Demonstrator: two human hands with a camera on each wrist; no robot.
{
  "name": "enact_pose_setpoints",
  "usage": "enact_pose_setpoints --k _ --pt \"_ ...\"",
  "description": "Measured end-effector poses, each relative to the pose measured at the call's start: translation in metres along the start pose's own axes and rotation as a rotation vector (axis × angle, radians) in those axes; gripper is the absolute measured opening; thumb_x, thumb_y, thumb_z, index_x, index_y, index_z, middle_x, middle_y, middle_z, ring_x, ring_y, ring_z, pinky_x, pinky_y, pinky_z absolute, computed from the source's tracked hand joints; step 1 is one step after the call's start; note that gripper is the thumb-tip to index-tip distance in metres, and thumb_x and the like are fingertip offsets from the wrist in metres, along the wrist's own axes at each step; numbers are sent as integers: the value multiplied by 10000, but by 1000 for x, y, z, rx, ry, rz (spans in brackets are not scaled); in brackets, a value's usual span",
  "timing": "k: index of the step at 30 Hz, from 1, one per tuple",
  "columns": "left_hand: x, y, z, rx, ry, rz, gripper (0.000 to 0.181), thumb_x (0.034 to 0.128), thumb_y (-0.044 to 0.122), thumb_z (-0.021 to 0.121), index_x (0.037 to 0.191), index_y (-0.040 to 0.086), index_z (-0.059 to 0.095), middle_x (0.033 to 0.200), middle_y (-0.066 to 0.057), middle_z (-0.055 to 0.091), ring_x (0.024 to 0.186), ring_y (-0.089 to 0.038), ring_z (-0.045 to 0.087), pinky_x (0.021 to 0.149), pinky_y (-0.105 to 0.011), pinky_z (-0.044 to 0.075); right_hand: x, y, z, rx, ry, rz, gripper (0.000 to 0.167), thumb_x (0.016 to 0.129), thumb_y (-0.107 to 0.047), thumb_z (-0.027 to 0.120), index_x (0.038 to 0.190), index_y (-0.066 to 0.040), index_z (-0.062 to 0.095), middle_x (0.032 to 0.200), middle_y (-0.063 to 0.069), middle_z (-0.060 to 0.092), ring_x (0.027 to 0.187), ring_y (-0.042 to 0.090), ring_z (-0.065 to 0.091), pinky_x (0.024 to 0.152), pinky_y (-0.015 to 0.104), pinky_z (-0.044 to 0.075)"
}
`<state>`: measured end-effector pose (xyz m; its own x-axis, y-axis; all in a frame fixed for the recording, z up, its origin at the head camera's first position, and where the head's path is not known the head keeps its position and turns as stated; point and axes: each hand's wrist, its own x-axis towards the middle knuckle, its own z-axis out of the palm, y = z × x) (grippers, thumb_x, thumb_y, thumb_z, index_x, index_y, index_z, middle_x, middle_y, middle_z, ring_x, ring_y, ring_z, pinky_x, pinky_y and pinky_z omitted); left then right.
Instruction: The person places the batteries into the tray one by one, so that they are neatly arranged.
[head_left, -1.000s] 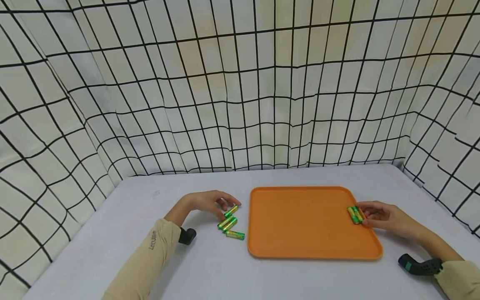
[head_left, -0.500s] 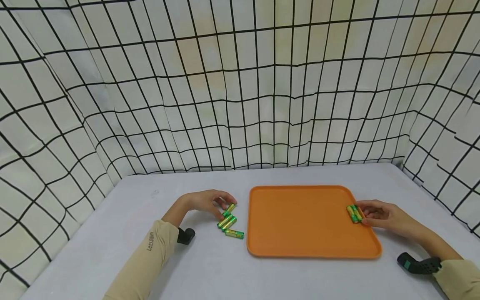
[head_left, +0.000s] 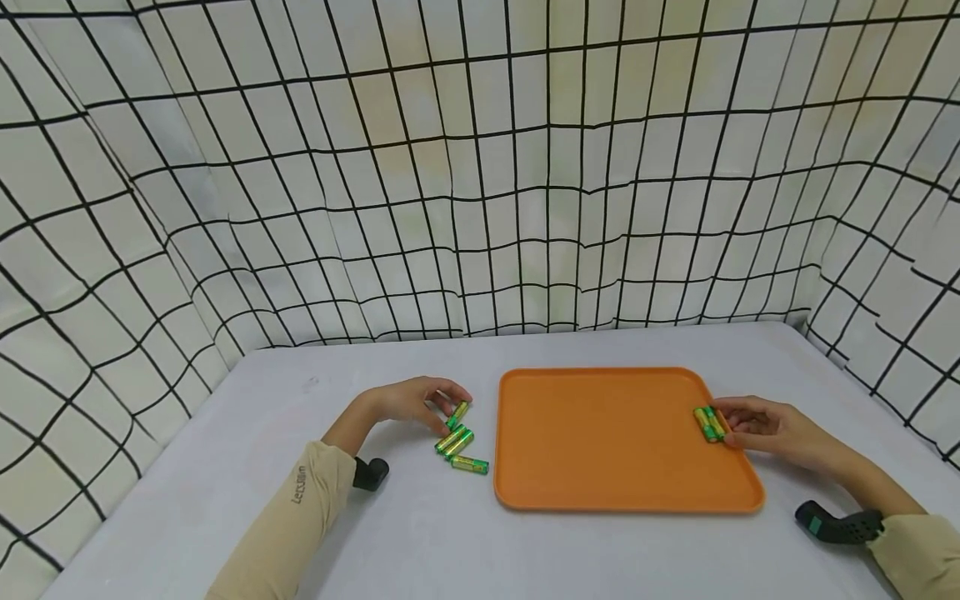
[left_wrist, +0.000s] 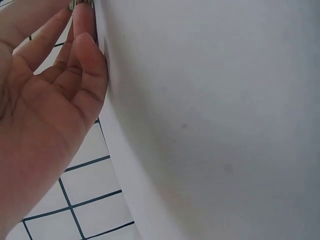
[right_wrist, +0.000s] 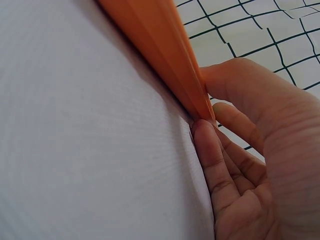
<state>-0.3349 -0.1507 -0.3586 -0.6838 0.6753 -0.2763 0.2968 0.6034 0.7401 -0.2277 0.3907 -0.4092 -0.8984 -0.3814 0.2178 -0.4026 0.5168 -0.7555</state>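
Note:
In the head view my left hand [head_left: 416,402] pinches a green and yellow battery [head_left: 458,413] by its two ends, thumb at the near end. Just below it two batteries [head_left: 454,442] lie side by side, and another [head_left: 469,465] lies nearer me. The fingers curl towards a battery end [left_wrist: 82,3] at the top of the left wrist view. On the right, my right hand [head_left: 776,429] reaches over the rim of an orange tray [head_left: 615,442] and pinches the outer of two adjacent batteries [head_left: 706,424]. The right wrist view shows its thumb at the tray rim [right_wrist: 192,75]; the batteries are mostly hidden there.
A white-covered table [head_left: 420,533] carries everything. A white wall with a black grid [head_left: 510,208] surrounds its back and sides. Black devices [head_left: 371,473] are worn at both wrists, the right one [head_left: 838,525] near the tray's lower right corner.
My left hand has shifted slightly left, and the battery at its fingertips has moved with it and stands a little apart in angle. The right hand and its batteries have hardly moved.

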Motion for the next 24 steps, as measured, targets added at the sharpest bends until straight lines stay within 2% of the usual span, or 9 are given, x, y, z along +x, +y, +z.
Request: enact_pose_setpoints --k 17,24 --pt "-5 4 -1 -11 38 25 565 826 91 775 1344 85 551 1279 -61 538 1150 -185 562 960 -322 447 1 2 0 -17 10 -4 452 907 -30 674 1320 75 524 1081 -84 603 901 37 558 755 133 487" --pt "-1 6 3 -24 109 8 565 813 87 784 1332 72 563 1294 -75 542 1120 -177 589 973 -359 464 0 -1 0 12 0 10 458 919 -54 666 1333 74 515 1103 -95 604 918 38 571 772 134 489"
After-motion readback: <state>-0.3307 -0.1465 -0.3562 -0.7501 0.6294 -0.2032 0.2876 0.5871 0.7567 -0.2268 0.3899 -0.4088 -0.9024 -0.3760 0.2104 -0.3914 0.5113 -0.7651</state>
